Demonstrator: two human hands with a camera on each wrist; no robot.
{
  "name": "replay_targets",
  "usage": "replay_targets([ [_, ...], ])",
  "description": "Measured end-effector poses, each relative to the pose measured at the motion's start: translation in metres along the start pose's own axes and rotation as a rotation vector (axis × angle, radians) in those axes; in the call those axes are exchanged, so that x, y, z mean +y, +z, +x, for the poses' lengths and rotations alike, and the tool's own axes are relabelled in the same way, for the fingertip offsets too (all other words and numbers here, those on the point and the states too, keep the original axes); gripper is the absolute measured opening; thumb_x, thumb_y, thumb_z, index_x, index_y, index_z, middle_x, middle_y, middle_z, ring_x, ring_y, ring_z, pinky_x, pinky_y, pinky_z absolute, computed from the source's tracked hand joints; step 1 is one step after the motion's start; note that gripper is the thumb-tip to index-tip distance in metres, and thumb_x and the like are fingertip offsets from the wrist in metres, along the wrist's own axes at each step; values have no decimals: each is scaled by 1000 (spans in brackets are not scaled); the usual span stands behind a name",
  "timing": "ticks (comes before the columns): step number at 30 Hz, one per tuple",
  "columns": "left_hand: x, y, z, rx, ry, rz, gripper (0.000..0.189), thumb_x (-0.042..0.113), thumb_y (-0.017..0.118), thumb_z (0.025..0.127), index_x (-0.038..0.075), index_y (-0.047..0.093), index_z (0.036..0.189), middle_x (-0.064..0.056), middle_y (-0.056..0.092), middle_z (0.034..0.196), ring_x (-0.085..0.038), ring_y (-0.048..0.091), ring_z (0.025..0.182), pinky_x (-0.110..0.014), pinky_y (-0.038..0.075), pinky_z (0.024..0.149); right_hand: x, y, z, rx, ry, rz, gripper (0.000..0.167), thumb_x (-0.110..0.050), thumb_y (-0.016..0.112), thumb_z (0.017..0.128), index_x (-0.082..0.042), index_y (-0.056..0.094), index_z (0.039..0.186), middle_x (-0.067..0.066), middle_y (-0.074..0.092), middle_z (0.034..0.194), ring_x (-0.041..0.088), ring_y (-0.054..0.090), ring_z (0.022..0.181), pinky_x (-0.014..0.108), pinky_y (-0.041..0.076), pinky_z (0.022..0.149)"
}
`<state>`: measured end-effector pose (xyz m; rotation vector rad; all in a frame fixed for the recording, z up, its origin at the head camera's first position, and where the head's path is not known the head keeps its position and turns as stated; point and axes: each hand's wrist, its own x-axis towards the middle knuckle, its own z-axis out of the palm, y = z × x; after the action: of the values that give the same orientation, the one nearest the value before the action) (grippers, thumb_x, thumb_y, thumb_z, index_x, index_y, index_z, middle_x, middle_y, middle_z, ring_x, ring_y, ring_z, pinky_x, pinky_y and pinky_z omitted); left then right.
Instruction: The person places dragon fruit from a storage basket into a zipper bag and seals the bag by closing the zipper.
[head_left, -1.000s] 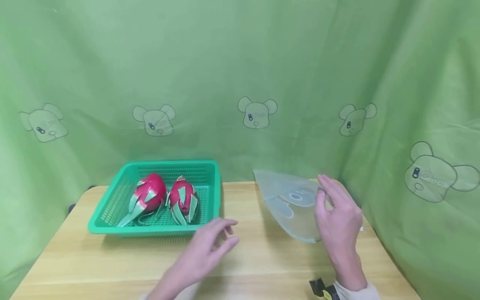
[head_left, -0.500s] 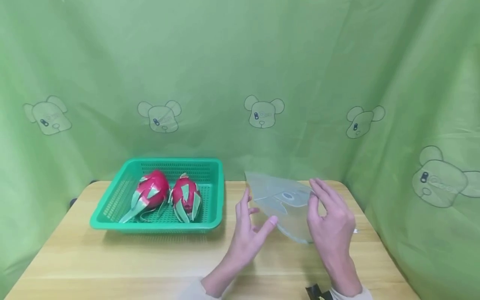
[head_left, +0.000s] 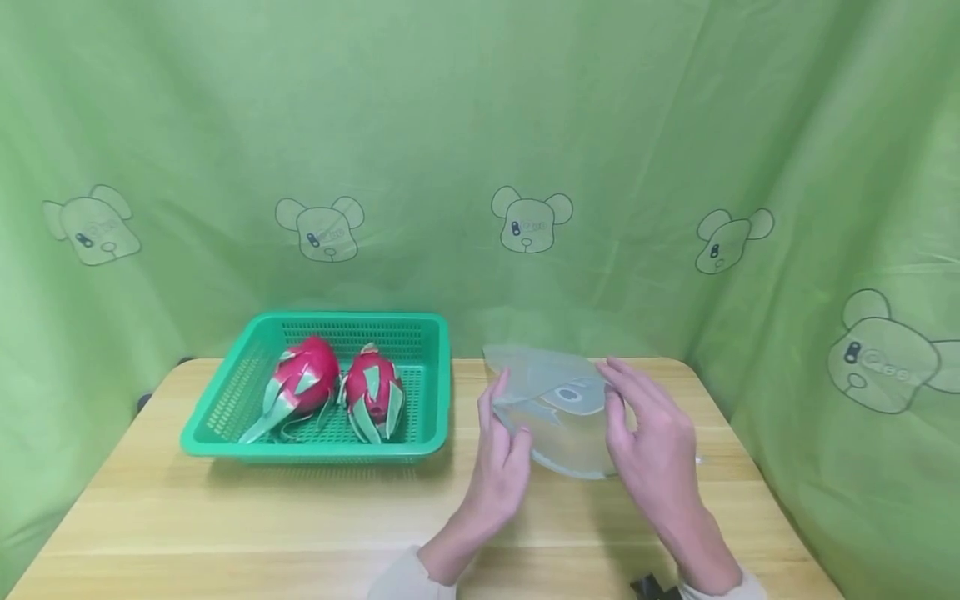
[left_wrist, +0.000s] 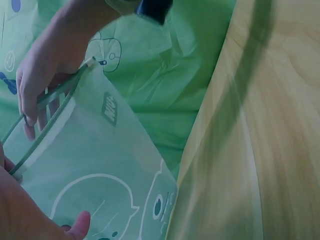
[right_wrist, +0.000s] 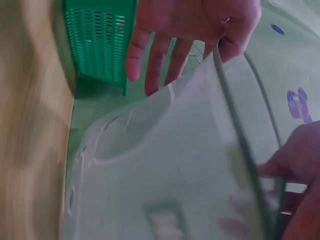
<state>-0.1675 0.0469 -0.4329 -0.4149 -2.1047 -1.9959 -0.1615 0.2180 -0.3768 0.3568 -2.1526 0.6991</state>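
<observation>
From where I stand, both forearms (head_left: 459,543) angle inward. The left hand (head_left: 497,482) reaches up, pinching between thumb and spread fingers; the right hand (head_left: 654,442) pinches too, fingers bent forward.

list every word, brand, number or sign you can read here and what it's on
"NIU", last letter uncertain: label on the translucent zip bag
Patch on the same bag, right wrist view: too blurred to read
Lettering on the bear faces of the green curtain: too faint to read
</observation>
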Motion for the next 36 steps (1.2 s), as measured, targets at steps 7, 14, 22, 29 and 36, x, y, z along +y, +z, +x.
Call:
replay_targets([
  [7, -3, -4, 4, 5, 54, 51, 71, 0, 39, 97, 15, 19, 163, -1, 23, 165, -20, 28, 150, -46, 26, 122, -8, -21, 12, -296, -99, -97, 42, 10, 66, 88, -3, 69, 128, 17, 70, 124, 37, 70, 107, 52, 58, 87],
  [14, -2, -10, 8, -13, 76, 106, 69, 1, 37, 97, 22, 26, 162, -1, 28, 164, -19, 33, 148, -49, 29, 121, -14, -18, 38, -520, -249, -203, 27, 5, 67, 88, -4, 77, 111, 12, 77, 96, 15, 62, 60, 27, 51, 47],
  [22, -4, -1, 3, 13, 48, 88, 93, -2, 56, 92, 27, 7, 166, -2, 14, 168, -28, 44, 136, -48, 48, 105, -12, -14, 54, -369, -357, -238, 31, 11, 65, 82, 1, 74, 110, 14, 75, 84, 18, 57, 52, 27, 45, 41],
  [29, -2, -1, 2, 4, -9, 22, 91, -14, 44, 89, 29, 17, 164, 2, 20, 168, -31, 44, 139, -46, 53, 100, -12, -28, 69, -290, -412, -263, 33, 14, 63, 82, 1, 73, 110, 18, 74, 85, 32, 67, 61, 37, 53, 43],
  [36, -3, -8, 8, 14, -1, -82, 66, -11, 41, 96, 16, 41, 156, -4, 41, 159, -32, 45, 141, -47, 47, 108, -12, -44, 78, -220, -412, -289, 31, 14, 60, 83, 2, 74, 108, 22, 75, 100, 34, 67, 56, 37, 46, 36],
])
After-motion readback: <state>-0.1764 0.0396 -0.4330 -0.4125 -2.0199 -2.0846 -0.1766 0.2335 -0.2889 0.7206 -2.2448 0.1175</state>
